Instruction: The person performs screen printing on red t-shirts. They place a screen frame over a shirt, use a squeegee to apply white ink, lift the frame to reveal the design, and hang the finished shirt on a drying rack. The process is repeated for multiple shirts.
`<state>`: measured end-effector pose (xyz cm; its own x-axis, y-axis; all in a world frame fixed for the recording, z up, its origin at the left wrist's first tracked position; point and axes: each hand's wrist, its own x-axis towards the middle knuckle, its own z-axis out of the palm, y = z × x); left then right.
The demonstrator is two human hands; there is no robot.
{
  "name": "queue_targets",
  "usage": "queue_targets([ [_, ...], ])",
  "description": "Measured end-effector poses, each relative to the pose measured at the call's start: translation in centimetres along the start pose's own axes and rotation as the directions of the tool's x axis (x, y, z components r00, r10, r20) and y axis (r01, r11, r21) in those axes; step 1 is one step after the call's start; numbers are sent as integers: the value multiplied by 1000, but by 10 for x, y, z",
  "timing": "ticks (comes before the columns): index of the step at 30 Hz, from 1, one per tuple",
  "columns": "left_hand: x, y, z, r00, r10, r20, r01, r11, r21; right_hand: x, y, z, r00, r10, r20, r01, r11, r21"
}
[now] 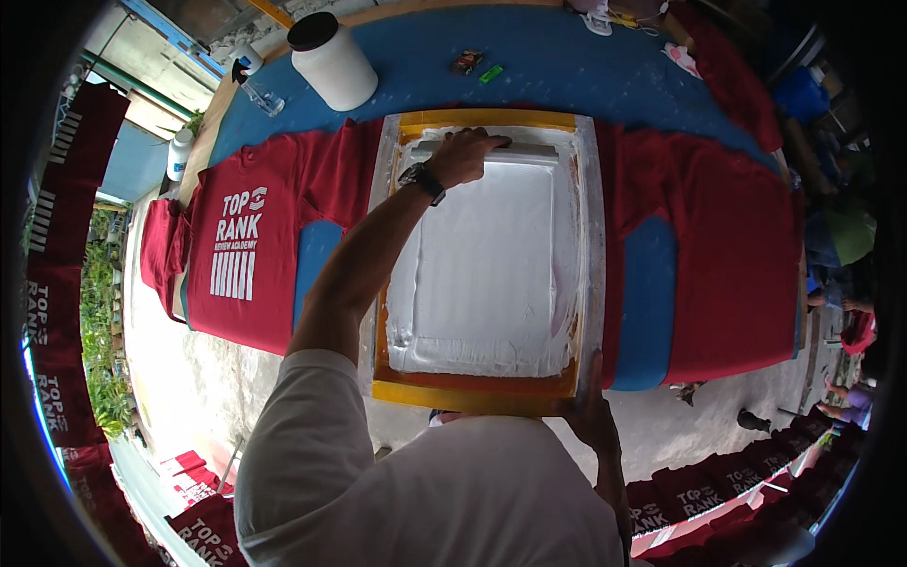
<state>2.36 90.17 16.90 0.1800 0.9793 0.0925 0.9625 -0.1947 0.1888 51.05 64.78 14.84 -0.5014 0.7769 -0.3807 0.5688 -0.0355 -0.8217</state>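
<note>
A screen printing frame [591, 283] with yellow-taped ends lies over a maroon shirt [333, 175] in front of me. White ink [487, 255] coats its mesh, with thicker ridges along the borders. Near the frame's far end, my left hand [461, 154], with a dark watch at the wrist, is closed around a squeegee [531, 153]. The squeegee lies crosswise on the inked mesh. My right hand [593, 421] grips the frame's near right corner; some of its fingers are hidden.
A printed maroon shirt [244, 236] lies left and a plain one [727, 255] right on the blue table [416, 57]. Farther back stand a white dark-lidded jar [335, 68] and a spray bottle [257, 93]; a green lighter [490, 74] lies nearby. Printed shirts [699, 499] hang around; people are at right.
</note>
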Motion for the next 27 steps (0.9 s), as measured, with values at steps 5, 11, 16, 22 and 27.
queue_targets([
  [5,-28,25,7,1000,-2,-7,2,1000,25,1,4,2,992,-106,-61,104,994,-33],
  [11,-105,87,2,1000,-22,18,22,1000,22,-1,10,2,995,-100,-23,101,992,75],
  [16,-185,139,6,998,13,-65,-9,999,49,-1,16,5,981,-186,-51,188,981,47],
  [22,-267,209,4,996,-80,-50,76,994,-76,-1,15,5,994,-103,-38,104,994,27],
  [27,-311,250,-4,992,-123,-11,121,986,-111,-1,13,5,995,-90,-46,91,996,11],
])
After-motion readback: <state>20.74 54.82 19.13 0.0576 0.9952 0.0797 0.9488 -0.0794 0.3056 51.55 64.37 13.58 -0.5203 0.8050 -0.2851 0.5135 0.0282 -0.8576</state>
